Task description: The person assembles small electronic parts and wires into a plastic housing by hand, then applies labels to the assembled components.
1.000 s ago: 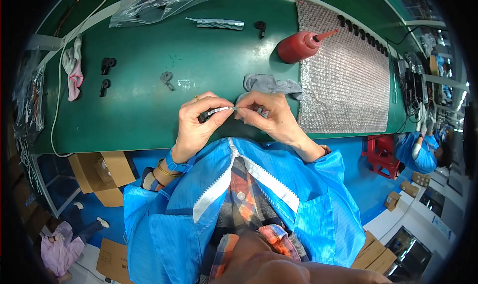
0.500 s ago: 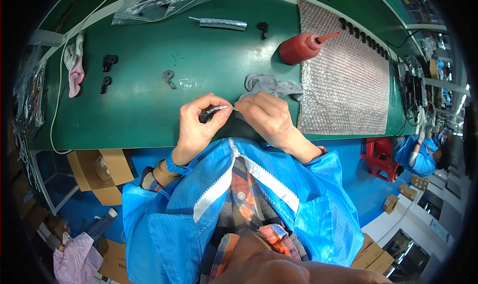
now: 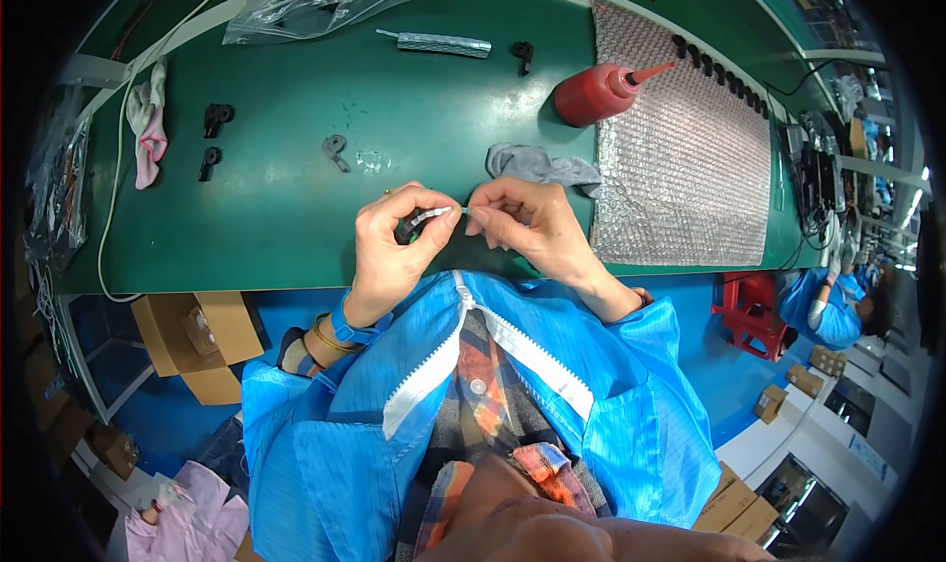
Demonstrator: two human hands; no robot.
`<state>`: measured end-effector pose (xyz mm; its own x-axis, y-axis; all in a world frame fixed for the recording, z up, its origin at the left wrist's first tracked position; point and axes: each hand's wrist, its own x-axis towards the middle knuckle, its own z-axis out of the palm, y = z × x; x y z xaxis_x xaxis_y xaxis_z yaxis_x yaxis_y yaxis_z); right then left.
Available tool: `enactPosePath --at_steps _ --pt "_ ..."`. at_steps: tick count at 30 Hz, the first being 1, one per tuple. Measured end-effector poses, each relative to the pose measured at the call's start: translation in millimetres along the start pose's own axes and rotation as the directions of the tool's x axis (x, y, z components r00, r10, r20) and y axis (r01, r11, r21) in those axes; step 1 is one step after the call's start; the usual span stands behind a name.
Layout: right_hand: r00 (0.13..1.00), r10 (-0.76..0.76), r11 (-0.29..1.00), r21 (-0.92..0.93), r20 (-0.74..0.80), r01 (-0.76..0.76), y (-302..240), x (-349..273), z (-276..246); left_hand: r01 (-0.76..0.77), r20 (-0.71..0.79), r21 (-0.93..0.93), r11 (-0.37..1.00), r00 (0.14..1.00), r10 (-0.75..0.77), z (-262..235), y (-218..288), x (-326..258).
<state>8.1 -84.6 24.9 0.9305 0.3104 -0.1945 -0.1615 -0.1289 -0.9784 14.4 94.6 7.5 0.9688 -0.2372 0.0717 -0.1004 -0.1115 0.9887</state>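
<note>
My left hand (image 3: 387,245) is closed in a pinch around a small black part with a pale, silvery edge (image 3: 424,215), mostly covered by my fingers. From the right, my right hand (image 3: 540,229) meets it at the fingertips. Its thumb and forefinger pinch a tiny metallic piece (image 3: 464,210) at the end of that part, too small to name. Both hands are above the near edge of the green table (image 3: 266,217). Just beyond my right hand lies a crumpled grey cloth (image 3: 542,166). A similar hooked part (image 3: 335,153) rests farther off, beside a wet-looking patch.
A red squeeze bottle (image 3: 596,96) stands beside bubble wrap (image 3: 680,178), where several black parts (image 3: 724,74) are lined up. More black parts (image 3: 217,120) lie left, near a glove (image 3: 148,133). A knurled-handled tool (image 3: 443,45) and plastic bag (image 3: 320,5) lie at the back.
My right hand has turned so its thumb and fingers show more, still at the part's end. My left hand stays nearly in place. The person in pink at lower left has shifted.
</note>
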Motion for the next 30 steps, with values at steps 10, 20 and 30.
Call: enactPosePath --at_steps 10,20,30 --pt "0.987 -0.152 0.982 -0.125 -0.06 0.144 4 3 3 0.152 0.002 -0.156 0.976 0.988 -0.153 -2 -3 1" --pt "0.62 -0.75 0.023 -0.929 0.229 0.37 4 6 14 0.257 0.004 -0.15 0.955 0.966 -0.259 -1 3 3" --pt "0.627 -0.733 0.074 -0.885 0.264 0.459 3 10 4 0.318 0.109 -0.323 0.891 0.948 -0.299 -3 0 4"
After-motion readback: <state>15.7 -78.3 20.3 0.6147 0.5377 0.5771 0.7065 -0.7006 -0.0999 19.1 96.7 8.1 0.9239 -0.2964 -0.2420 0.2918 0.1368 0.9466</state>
